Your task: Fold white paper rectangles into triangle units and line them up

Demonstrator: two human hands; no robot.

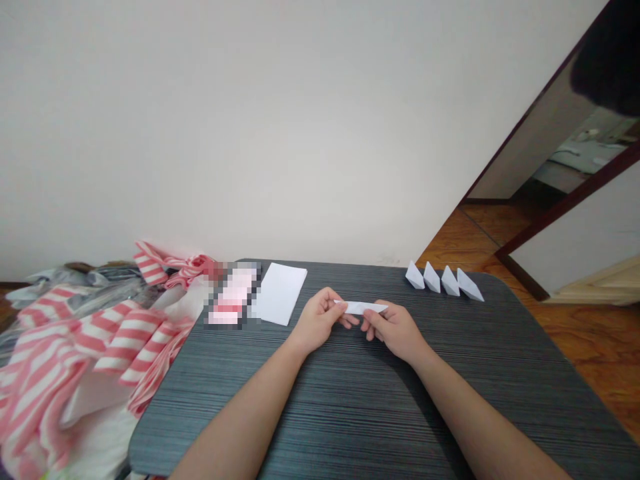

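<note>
A narrow strip of folded white paper (359,307) is held level above the dark table (350,413). My left hand (321,319) pinches its left end between thumb and fingers. At the other end, my right hand (393,327) grips the paper the same way, thumb on the near side. To the left of my hands lies a stack of white paper sheets (284,293). Several folded white paper boats (450,281) stand in a row near the table's far right corner.
A blurred-out pink and white item (234,297) lies left of the sheets. Red-and-white striped cloth (135,340) is heaped beside the table's left edge. A pale wall (310,133) rises behind the table; wooden floor (600,333) and a doorway lie to the right.
</note>
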